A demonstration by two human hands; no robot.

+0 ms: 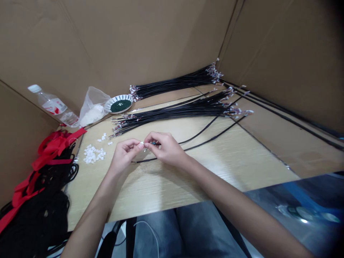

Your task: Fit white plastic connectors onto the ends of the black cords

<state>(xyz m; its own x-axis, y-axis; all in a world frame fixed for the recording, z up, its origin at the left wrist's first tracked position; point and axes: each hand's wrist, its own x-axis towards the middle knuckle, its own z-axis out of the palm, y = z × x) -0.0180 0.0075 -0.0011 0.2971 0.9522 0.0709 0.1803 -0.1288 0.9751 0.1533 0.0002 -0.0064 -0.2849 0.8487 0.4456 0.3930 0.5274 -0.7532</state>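
Over the table my left hand (125,153) pinches a small white connector housing (142,143) between thumb and forefinger. Right against it, my right hand (163,147) grips the end of a black cable (209,124), where thin coloured wires fan out. The fingertips of both hands nearly meet, so whether a wire sits inside the housing cannot be made out. A second black cable (215,137) lies under my right hand, its near end just below my fingers. Loose white connector housings (94,154) are heaped to the left of my left hand.
Two bundles of black cables, a nearer bundle (172,111) and a farther bundle (172,85), lie behind my hands. A striped dish (109,106) of dark green bits, a plastic bag (92,111) and a bottle (55,105) stand left. Red ribbon (51,147) and black cords (40,218) crowd the left edge.
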